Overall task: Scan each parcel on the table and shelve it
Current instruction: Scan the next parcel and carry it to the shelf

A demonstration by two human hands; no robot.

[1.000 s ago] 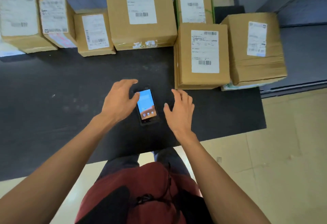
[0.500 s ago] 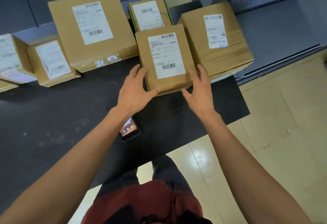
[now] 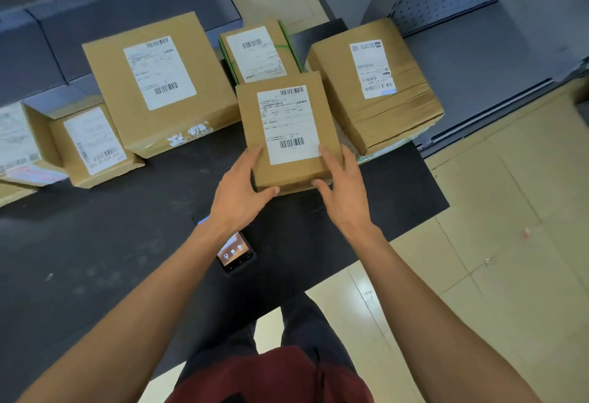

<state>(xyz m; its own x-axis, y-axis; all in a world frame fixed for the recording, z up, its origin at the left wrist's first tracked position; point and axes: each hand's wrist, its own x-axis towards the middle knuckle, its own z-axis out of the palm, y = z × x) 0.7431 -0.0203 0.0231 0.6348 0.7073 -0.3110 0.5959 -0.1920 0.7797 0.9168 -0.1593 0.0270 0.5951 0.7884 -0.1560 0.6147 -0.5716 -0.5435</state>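
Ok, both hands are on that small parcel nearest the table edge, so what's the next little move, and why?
Probably lift the small parcel slightly and draw it toward the table's near edge. The left hand and right hand already grip its near corners, its barcode label faces up, and the scanner lies just behind the left wrist, so clear space there should suit scanning.

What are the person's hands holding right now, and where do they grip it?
Both hold one small parcel at its near end: the left hand on the near-left corner, the right hand on the near-right corner, thumbs at the near edge.
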